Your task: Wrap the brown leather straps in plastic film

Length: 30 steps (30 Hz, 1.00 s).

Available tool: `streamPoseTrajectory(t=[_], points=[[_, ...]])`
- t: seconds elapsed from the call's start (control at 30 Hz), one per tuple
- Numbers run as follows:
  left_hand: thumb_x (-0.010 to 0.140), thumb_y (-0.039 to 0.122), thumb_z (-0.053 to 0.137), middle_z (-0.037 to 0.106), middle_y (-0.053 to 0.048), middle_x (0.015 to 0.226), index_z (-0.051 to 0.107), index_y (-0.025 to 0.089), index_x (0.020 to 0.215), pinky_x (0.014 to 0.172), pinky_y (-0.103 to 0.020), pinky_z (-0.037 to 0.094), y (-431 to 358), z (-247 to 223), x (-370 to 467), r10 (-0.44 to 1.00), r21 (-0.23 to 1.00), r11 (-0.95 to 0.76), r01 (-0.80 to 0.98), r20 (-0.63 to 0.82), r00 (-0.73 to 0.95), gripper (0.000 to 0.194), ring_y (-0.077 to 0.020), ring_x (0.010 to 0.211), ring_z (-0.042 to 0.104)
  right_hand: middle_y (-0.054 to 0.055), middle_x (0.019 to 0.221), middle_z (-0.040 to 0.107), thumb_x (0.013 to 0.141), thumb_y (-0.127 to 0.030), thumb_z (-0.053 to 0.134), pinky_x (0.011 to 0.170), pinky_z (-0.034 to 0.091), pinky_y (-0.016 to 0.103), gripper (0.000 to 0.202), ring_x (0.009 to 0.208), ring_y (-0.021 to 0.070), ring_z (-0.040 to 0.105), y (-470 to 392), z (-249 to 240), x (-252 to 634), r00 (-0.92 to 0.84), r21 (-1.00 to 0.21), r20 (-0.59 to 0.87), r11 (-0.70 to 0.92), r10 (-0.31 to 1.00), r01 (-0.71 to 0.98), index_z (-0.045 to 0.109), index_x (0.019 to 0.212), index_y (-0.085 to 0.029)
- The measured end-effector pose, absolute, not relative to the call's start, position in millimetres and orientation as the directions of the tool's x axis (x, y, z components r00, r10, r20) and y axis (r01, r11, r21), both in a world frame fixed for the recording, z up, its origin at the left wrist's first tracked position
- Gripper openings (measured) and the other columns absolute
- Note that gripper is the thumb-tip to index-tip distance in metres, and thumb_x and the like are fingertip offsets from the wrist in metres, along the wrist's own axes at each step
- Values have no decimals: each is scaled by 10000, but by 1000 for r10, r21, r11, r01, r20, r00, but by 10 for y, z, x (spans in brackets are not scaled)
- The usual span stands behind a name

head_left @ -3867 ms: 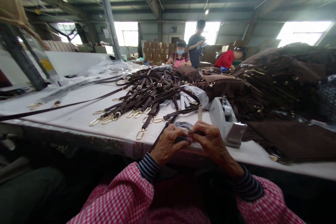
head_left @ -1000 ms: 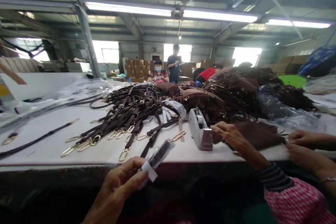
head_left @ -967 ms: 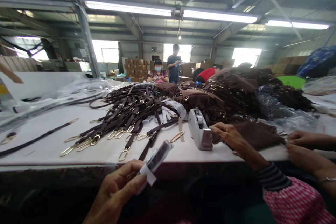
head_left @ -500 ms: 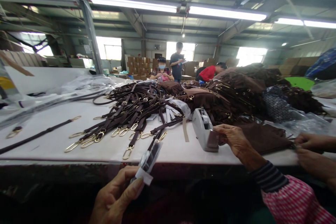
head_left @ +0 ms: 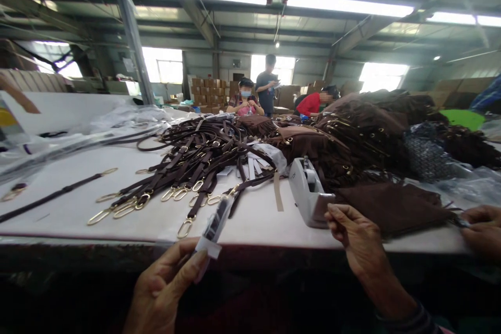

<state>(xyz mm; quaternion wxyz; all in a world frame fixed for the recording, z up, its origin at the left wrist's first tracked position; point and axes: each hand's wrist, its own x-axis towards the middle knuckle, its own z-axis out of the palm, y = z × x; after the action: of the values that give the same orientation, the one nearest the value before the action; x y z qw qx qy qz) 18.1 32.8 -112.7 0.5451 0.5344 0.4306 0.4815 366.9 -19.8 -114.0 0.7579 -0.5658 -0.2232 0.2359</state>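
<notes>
My left hand (head_left: 162,282), at the lower middle just off the table's near edge, pinches a folded dark strap (head_left: 215,222) in clear plastic. A white paper band wraps its lower end, and a gold clasp seems to show at its top. Beside the grey tape dispenser (head_left: 309,198), my right hand (head_left: 358,237) is closed, thumb against fingertips, at the dispenser's front edge. What it pinches looks like the end of a clear tape, hard to see. Left of the dispenser lies a heap of dark brown straps (head_left: 195,159) with gold clasps.
Brown fabric pieces (head_left: 364,125) are piled at the back right, with a flat brown piece (head_left: 391,206) nearer. A co-worker's hand (head_left: 483,224) is at the right edge. Clear plastic sheeting (head_left: 129,117) lies back left. Several people are beyond the white table (head_left: 242,224).
My right hand has drawn back from the dispenser's front, toward me and lower. My left hand has shifted slightly left with the wrapped strap. The view has turned a little.
</notes>
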Motion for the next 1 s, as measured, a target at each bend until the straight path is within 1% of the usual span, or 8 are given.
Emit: streamPoseTrajectory(t=[0.2,0.27,0.33,0.4,0.47,0.6,0.87,1.0], points=[[818,508,791,728,-37,818,798,178,931,782,-284,501,310,-988,328,983,985,24,-169,8,186,349,-209,827,630,44,570,640,477,-479,961,365,302,202,420,456,110,474,-322,-1246,3745,795,-993,93,115,600,29,720,629,-171],[823,492,791,732,-38,816,795,173,943,741,-268,491,299,-945,380,978,982,42,-186,-2,207,341,-193,796,625,46,590,639,532,-502,938,383,329,216,397,485,124,482,-410,-1222,3665,746,-992,125,89,655,88,742,659,-180],[821,478,796,726,-31,795,791,166,936,693,-243,464,278,-917,438,981,982,37,-184,0,193,333,-167,751,597,36,630,635,625,-506,910,420,358,221,366,521,124,485,-470,-1152,3472,623,-989,142,88,769,116,747,704,-188],[824,471,793,714,-23,776,782,160,909,672,-232,444,241,-898,498,985,986,6,-164,23,171,322,-152,728,571,14,619,594,716,-498,873,448,356,221,355,526,111,461,-476,-1054,3175,449,-993,112,83,886,84,712,689,-183],[836,471,777,721,-25,803,777,163,911,691,-238,455,195,-879,548,984,991,-28,-132,51,172,317,-164,756,585,-1,614,572,785,-489,834,461,322,218,371,519,93,422,-423,-957,2845,285,-996,75,88,956,-33,668,679,-175],[851,502,745,738,-41,868,777,173,930,748,-278,493,124,-862,588,975,994,-101,-50,109,191,340,-208,821,636,-30,596,542,815,-458,826,453,244,212,360,495,68,367,-267,-857,2383,80,-966,56,75,995,-249,634,720,-168],[846,524,733,718,-53,916,766,192,887,799,-322,494,99,-933,580,983,984,-154,91,143,117,336,-245,894,641,-35,576,529,821,-506,818,457,208,226,422,491,61,332,-176,-916,2281,9,-983,61,62,998,-175,626,693,-153],[844,509,737,713,-52,959,768,198,890,844,-338,483,98,-943,571,982,986,-144,90,131,137,315,-255,937,637,-49,553,491,789,-529,841,462,211,228,446,496,66,322,-96,-949,2264,22,-987,38,41,999,-153,624,674,-156]])
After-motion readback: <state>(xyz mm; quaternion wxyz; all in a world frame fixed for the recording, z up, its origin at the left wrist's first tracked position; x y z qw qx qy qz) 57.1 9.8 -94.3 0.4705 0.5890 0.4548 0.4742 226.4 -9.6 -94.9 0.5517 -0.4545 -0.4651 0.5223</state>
